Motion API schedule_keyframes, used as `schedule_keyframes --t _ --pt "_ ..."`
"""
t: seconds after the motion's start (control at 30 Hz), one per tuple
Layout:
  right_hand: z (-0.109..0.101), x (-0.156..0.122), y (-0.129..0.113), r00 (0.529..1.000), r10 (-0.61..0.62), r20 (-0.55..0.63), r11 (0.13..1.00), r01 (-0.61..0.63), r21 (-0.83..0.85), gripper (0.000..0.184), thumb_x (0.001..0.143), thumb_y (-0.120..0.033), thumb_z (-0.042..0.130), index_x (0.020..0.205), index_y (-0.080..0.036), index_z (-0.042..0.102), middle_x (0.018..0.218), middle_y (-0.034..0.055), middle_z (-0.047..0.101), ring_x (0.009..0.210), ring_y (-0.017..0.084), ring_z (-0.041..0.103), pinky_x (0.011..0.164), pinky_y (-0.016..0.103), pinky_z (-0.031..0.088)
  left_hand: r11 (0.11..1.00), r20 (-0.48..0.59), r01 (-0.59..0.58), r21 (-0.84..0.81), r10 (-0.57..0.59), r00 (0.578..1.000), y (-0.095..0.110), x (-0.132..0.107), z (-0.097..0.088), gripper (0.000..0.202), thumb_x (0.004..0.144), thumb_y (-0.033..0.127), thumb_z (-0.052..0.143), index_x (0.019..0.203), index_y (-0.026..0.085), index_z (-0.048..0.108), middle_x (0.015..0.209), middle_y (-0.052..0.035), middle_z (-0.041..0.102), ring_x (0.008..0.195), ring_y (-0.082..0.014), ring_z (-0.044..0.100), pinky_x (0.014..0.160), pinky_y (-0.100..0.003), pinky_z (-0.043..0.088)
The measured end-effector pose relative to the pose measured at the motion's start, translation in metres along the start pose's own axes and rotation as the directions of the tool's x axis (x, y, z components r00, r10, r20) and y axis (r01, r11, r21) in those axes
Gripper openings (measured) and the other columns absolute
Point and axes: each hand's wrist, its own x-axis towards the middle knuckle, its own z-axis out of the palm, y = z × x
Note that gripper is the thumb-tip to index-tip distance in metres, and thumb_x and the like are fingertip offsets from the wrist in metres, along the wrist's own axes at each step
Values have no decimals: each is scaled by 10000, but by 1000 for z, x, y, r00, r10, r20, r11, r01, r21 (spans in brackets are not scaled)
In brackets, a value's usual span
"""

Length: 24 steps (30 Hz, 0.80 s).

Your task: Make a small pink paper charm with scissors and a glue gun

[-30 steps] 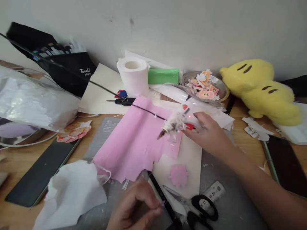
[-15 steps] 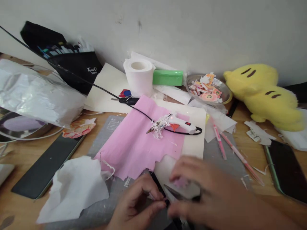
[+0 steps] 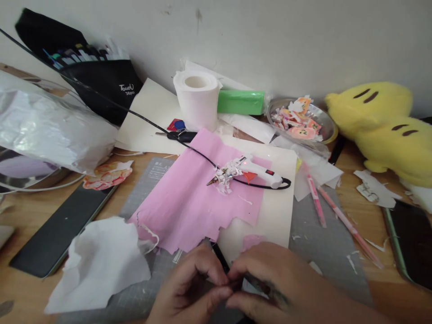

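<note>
Both hands meet at the bottom centre, over the grey cutting mat (image 3: 324, 252). My left hand (image 3: 189, 290) is closed in a pinch, thumb against fingertips, on something too small to name. My right hand (image 3: 270, 279) is closed too, its fingertips pressed against the left hand's pinch; what it holds is hidden. A black pen (image 3: 219, 256) lies just beyond the fingers. A small pink cut-out (image 3: 251, 240) sits on cream paper (image 3: 276, 211) right behind my right hand. Farther back, a white glue gun (image 3: 249, 170), crusted with scraps, lies on a pink paper sheet (image 3: 192, 198).
A crumpled white tissue (image 3: 101, 263) lies at left, beside a dark tablet (image 3: 60, 229). A toilet roll (image 3: 197, 99), green pack (image 3: 240, 101), bowl of paper scraps (image 3: 299, 121) and black marker case (image 3: 97, 81) line the wall. A yellow plush (image 3: 384, 121), pink sticks (image 3: 315, 198) and phone (image 3: 410, 243) are at right.
My right hand let go of the glue gun, which now lies on the pink sheet, and came down to meet my left hand. The scissors are now hidden under it.
</note>
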Motion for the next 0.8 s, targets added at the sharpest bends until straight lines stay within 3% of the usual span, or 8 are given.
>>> schedule_keyframes --t 0.13,0.23,0.37,0.53,0.67,0.8 --pt "0 3 1 999 -39 -33 999 38 -7 86 787 -201 579 781 -205 664 724 -7 659 645 116 569 599 207 407 1000 -19 29 4 -28 999 0 -1 0 68 827 171 626 819 238 613 726 17 569 678 -112 546 625 -189 448" --pt "-4 5 0 997 29 -70 1000 -28 3 71 722 -147 574 714 -199 622 656 -28 609 582 100 518 545 193 391 997 10 53 -48 -53 999 1 1 2 68 825 167 628 829 235 622 746 12 583 694 -113 558 635 -191 450" --pt "-15 2 5 977 137 -161 986 -120 111 36 721 -201 572 707 -219 600 602 -42 556 556 98 489 494 181 378 974 52 139 -178 -132 990 -1 4 3 60 854 176 593 835 233 597 728 26 579 655 -91 555 616 -175 447" --pt "-39 2 16 948 221 -229 974 -204 95 75 755 -224 564 737 -237 636 620 -37 574 569 105 494 487 187 384 996 57 57 62 -60 997 -3 2 0 71 839 163 603 793 213 586 708 20 569 655 -94 529 609 -167 419" --pt "-53 5 21 935 201 -293 979 -206 14 121 788 -262 540 763 -249 658 674 -21 630 607 125 533 547 220 439 976 119 -11 218 -16 993 0 0 0 62 832 153 598 802 205 585 726 -1 593 676 -116 553 620 -186 424" --pt "-54 4 24 957 186 -221 982 -183 35 150 777 -223 520 745 -231 667 693 -10 640 594 123 540 530 220 434 953 159 -94 288 49 986 4 0 2 69 832 151 587 790 206 579 692 -14 606 645 -132 557 609 -208 434"
